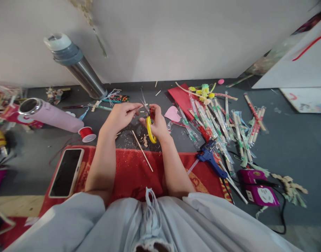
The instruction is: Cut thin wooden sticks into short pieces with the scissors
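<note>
My left hand [123, 114] pinches a thin wooden stick [139, 107] at its end, fingers closed. My right hand [157, 122] is wrapped round yellow-handled scissors [150, 130], their blades meeting the stick between the two hands. Both hands hover over the dark grey floor [294, 140], just beyond a red mat [131, 171]. A long bare stick [142, 151] and small cut wood bits [145, 140] lie under the hands.
A phone [66, 172] lies on the mat's left. A red thread spool [87, 134], pink bottle [49, 116] and steel flask [76, 66] stand left. A pink paper heart [172, 114], wrapped chopsticks [215, 122], blue glue gun [210, 159] and purple box [257, 187] lie right.
</note>
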Available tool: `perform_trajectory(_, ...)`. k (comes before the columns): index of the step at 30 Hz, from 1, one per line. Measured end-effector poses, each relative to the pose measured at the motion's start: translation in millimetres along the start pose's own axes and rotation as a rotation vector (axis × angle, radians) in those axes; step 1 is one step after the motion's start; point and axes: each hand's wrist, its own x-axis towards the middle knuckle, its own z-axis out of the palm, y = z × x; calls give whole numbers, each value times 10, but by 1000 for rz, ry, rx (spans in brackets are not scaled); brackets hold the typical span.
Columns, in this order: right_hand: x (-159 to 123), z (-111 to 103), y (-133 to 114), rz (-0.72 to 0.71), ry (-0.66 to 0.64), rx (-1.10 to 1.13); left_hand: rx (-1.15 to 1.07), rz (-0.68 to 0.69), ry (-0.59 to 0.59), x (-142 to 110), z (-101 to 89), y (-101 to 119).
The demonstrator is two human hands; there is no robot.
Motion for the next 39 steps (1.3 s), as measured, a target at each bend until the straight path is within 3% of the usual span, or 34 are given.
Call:
perform_trajectory(7, -4, 3, 6, 55, 80, 67, -19, -51, 50, -9, 11, 73)
perform_trajectory(12, 27, 34, 52, 63, 170, 213, -94, -39, 175, 38, 101, -42)
perform_trajectory(15, 47, 35, 86, 67, 218, 222, -104, -37, 189, 75, 167, -126)
perform_trajectory(24, 52, 12, 137, 65, 136, 167, -188, -72, 171, 111, 254, -225)
perform_trajectory(28, 63, -4, 146, 100, 171, 166, -227, -148, 258, 146, 275, -276)
perform_trajectory(32, 72, -43, 101, 135, 226, 171, -283, -324, 307, 180, 310, -363)
perform_trajectory(34, 71, -54, 61, 148, 236, 174, -271, -385, 254, 177, 321, -383)
perform_trajectory(39, 58, -25, -10, 186, 209, 176, -174, -331, -92, 114, 298, -271)
